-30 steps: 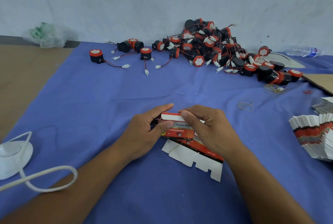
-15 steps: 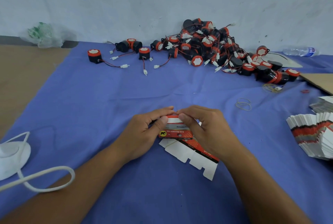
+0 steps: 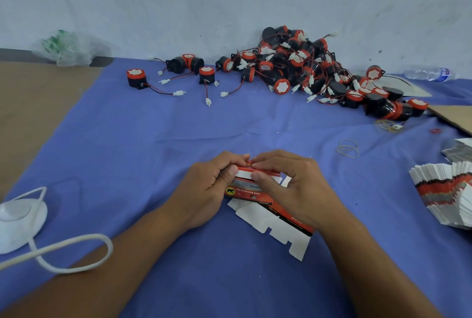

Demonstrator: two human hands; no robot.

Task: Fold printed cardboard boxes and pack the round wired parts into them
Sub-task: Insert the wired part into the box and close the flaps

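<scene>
My left hand [image 3: 204,190] grips the left end of the box [image 3: 245,193], fingers curled over its top edge, thumb on the white flap. My right hand [image 3: 296,190] pinches the same top edge from the right, thumb also on that flap. The box is half folded, low on the cloth [image 3: 127,151] right in front of me, with its white bottom flaps spread flat toward me. Its inside is hidden by my fingers. The parts [image 3: 301,67] lie heaped at the far edge by the wall, a few loose ones to the left of the heap, all well apart from the box. A stack [image 3: 444,195] of flat boxes sits at the right edge.
</scene>
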